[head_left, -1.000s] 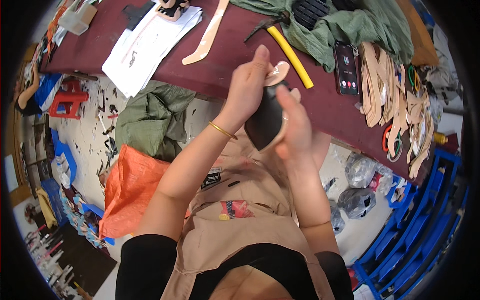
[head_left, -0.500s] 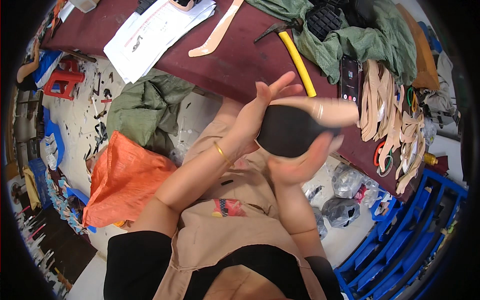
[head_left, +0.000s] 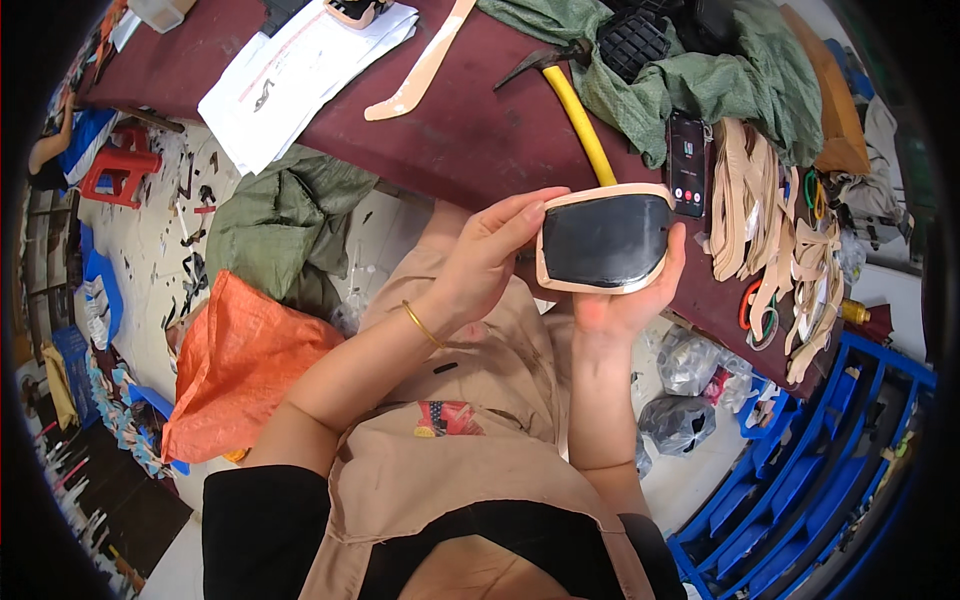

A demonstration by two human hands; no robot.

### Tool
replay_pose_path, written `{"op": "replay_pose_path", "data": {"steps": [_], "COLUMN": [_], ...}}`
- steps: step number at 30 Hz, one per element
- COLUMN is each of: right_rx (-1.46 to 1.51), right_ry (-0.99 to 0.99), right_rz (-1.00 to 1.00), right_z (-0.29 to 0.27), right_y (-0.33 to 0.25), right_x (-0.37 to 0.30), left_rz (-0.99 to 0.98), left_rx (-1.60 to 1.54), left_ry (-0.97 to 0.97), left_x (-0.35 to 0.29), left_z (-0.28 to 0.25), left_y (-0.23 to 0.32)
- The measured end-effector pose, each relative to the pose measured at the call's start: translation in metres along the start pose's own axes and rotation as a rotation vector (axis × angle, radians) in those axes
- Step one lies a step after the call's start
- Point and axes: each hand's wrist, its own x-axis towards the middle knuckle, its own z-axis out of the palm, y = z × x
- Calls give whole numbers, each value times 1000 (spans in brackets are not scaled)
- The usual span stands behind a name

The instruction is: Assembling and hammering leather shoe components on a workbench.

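Observation:
Held up before me at the table's front edge is a shoe part (head_left: pixel 608 240), a glossy black, rounded panel with a beige rim all around it. My left hand (head_left: pixel 492 248) pinches its upper left edge between thumb and fingers. Below and to the right, my right hand (head_left: pixel 630 305) cups the part, its fingertips showing at the right edge. The underside is hidden from view. Just beyond the part lies a hammer (head_left: pixel 582 125) with a yellow handle, partly covered by the part at its near end.
On the dark red table (head_left: pixel 450 130) are papers (head_left: pixel 300 85), a beige strip (head_left: pixel 420 75), green cloth (head_left: pixel 730 85), a phone (head_left: pixel 687 165) and several beige strips (head_left: pixel 745 200). An orange sack (head_left: pixel 250 365) stands at left. Blue racks (head_left: pixel 810 470) and plastic bags (head_left: pixel 680 425) are at right.
The shoe part has been turned, so its black face and full beige rim now face me. My left fingers, spread before, have closed on its edge. My right hand has moved slightly right.

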Motion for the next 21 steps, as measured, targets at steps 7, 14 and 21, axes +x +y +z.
{"op": "replay_pose_path", "data": {"steps": [7, 14, 21], "right_rx": [-44, -898, -1929], "right_ry": [97, -495, -921], "right_rz": [5, -438, -668], "right_z": [-3, -15, -21], "right_y": [-10, -23, -15], "right_x": [6, -15, -16], "left_rz": [35, -467, -285], "left_rx": [227, 105, -372], "left_ry": [5, -270, -14], "left_x": [-4, 8, 16], "left_z": [4, -8, -22], "left_y": [-16, 2, 8]}}
